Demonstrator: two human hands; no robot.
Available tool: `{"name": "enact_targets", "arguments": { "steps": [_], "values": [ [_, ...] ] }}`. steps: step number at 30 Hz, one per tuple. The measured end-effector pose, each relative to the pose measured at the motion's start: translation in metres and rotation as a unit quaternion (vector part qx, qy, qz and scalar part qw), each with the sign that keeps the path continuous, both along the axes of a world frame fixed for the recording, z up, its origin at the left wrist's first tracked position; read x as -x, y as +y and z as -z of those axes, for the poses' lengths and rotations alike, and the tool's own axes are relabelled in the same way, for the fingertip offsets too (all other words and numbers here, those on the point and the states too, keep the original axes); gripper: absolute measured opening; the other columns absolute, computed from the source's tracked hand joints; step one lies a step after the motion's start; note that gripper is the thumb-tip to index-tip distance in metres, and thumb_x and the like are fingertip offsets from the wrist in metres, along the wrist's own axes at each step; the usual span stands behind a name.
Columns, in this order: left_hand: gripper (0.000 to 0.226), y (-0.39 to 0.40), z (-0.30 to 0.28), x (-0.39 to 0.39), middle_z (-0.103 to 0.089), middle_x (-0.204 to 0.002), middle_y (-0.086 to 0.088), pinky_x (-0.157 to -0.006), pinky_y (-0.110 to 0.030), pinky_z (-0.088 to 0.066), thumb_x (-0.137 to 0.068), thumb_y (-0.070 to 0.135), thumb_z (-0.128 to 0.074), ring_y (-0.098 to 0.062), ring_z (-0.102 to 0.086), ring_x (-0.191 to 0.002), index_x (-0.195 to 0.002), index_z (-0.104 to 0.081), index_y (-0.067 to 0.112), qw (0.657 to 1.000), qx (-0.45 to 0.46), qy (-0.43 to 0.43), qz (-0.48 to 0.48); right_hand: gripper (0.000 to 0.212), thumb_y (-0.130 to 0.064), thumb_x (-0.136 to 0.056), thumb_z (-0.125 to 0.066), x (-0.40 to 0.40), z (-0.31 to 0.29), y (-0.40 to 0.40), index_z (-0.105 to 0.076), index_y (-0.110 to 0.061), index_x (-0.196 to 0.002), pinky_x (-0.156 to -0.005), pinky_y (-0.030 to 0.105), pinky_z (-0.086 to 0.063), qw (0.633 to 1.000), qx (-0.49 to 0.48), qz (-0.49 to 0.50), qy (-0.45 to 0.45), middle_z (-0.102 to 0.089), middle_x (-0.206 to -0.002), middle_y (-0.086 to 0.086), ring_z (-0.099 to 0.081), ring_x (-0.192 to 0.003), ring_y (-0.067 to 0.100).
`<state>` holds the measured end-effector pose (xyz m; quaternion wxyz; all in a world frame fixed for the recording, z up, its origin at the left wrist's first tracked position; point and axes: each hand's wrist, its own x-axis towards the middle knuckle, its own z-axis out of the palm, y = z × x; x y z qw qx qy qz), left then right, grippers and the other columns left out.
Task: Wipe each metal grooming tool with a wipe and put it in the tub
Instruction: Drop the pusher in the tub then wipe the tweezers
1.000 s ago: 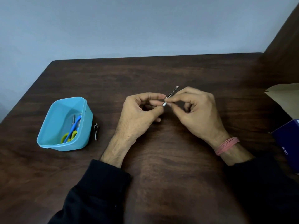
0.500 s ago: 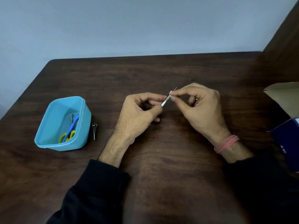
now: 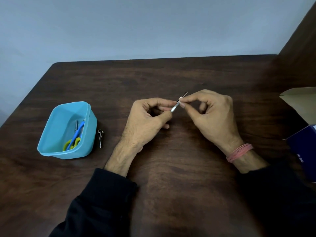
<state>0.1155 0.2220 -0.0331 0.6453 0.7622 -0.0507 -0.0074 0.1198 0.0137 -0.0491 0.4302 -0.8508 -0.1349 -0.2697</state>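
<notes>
Steel tweezers are being held above the middle of the dark wooden desk, tilted with the split tips pointing up and away. The left hand is pinching the lower end between thumb and forefinger, while the right hand is pinching the shaft just above it with thumb and fingertip; whether a wipe is between those fingers is too small to tell. The turquoise tub is sitting well to the left, near the desk's left edge, leaning slightly, and is holding scissors with blue and yellow-green handles plus another slim metal tool. A nail clipper is lying on the desk just beside the tub's right wall. Bare desk is stretching between the hands and the far edge, and between the left hand and the clipper. At the right edge a dark blue box and a tan cardboard flap are crowding in, close to the right wrist with its pink band.
</notes>
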Motion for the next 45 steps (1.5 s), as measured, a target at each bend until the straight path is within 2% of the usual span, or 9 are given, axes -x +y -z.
{"name": "enact_targets", "arguments": {
  "steps": [5,8,12,17,23,32,35,40,45],
  "values": [
    [0.032,0.0005,-0.0002,0.0001,-0.084,-0.097,-0.004,-0.07,-0.03,-0.067,-0.095,-0.007,-0.075,-0.008,-0.075,-0.083,-0.11,-0.089,0.018,1.0,-0.008,0.001,0.004,0.006,-0.017,-0.093,-0.09,-0.0012,-0.0008,-0.0015,-0.089,-0.021,-0.098,-0.06,0.013,-0.038,0.999,-0.017,0.033,-0.005,-0.066,-0.08,-0.029,-0.053,-0.054,0.015],
    [0.032,0.0007,-0.0011,0.0006,-0.084,-0.094,-0.003,-0.069,-0.03,-0.067,-0.095,-0.007,-0.075,-0.007,-0.075,-0.083,-0.109,-0.089,0.018,1.0,0.0,0.001,0.005,0.007,-0.016,-0.093,-0.089,0.0008,-0.0015,0.0008,-0.089,-0.019,-0.099,-0.058,0.01,-0.036,1.0,0.004,0.004,-0.007,-0.073,-0.09,-0.023,-0.052,-0.053,0.012],
    [0.032,0.0,-0.0019,0.0016,-0.084,-0.093,-0.004,-0.069,-0.028,-0.067,-0.095,-0.007,-0.075,-0.007,-0.075,-0.082,-0.107,-0.089,0.018,1.0,-0.006,0.002,0.007,0.007,-0.019,-0.093,-0.089,-0.0022,-0.0004,-0.0029,-0.089,-0.022,-0.1,-0.059,0.014,-0.04,0.999,-0.027,0.04,0.002,-0.065,-0.075,-0.034,-0.053,-0.055,0.014],
    [0.031,0.0008,-0.0014,0.0016,-0.084,-0.094,-0.001,-0.07,-0.029,-0.068,-0.095,-0.006,-0.076,-0.007,-0.076,-0.083,-0.109,-0.088,0.019,1.0,-0.007,0.002,0.008,0.009,-0.017,-0.094,-0.088,0.0008,-0.0013,0.0,-0.089,-0.022,-0.102,-0.059,0.011,-0.038,1.0,-0.014,0.017,0.012,-0.079,-0.095,-0.015,-0.053,-0.053,0.015],
    [0.031,0.0001,0.0004,0.0012,-0.085,-0.097,0.0,-0.071,-0.033,-0.068,-0.095,-0.003,-0.078,-0.024,-0.082,-0.09,-0.112,-0.088,0.022,1.0,-0.022,0.0,0.016,0.016,-0.017,-0.097,-0.086,-0.0024,0.0012,-0.0025,-0.087,-0.024,-0.111,-0.06,0.013,-0.041,0.999,-0.029,0.015,0.029,-0.079,-0.099,-0.014,-0.055,-0.054,0.018],
    [0.029,0.0,-0.0004,0.0018,-0.083,-0.098,-0.005,-0.067,-0.03,-0.066,-0.098,-0.002,-0.076,-0.027,-0.083,-0.094,-0.115,-0.085,0.019,1.0,-0.001,-0.002,0.016,0.019,-0.012,-0.096,-0.085,-0.0011,-0.0007,-0.0026,-0.085,-0.026,-0.108,-0.059,0.018,-0.044,0.999,-0.007,0.023,0.038,-0.077,-0.099,-0.013,-0.056,-0.063,0.016],
    [0.022,-0.0016,-0.0014,0.0023,-0.08,-0.1,-0.011,-0.063,-0.028,-0.066,-0.104,0.007,-0.076,-0.02,-0.082,-0.087,-0.121,-0.083,0.018,1.0,0.014,0.004,0.006,0.019,-0.008,-0.095,-0.085,0.0011,-0.0007,-0.0012,-0.085,-0.024,-0.105,-0.061,0.011,-0.039,0.999,0.016,0.019,0.023,-0.077,-0.098,-0.013,-0.055,-0.064,0.009],
    [0.012,-0.0034,0.0033,0.0003,-0.084,-0.092,-0.001,-0.062,-0.025,-0.061,-0.105,0.019,-0.078,-0.011,-0.078,-0.079,-0.115,-0.086,0.02,1.0,-0.006,0.002,0.012,0.018,-0.006,-0.095,-0.085,0.0011,-0.001,-0.0017,-0.085,-0.022,-0.104,-0.062,0.01,-0.038,1.0,0.024,0.017,0.006,-0.077,-0.099,-0.014,-0.053,-0.062,0.007],
    [0.012,-0.0012,0.0058,-0.002,-0.076,-0.09,0.001,-0.06,-0.028,-0.063,-0.105,0.021,-0.08,-0.009,-0.073,-0.078,-0.115,-0.086,0.021,1.0,0.009,-0.005,-0.002,0.028,-0.013,-0.097,-0.085,0.0009,-0.0021,0.0001,-0.079,-0.022,-0.122,-0.057,0.013,-0.038,0.999,-0.036,0.001,0.012,-0.079,-0.097,-0.013,-0.053,-0.054,0.017]
  ]
}}
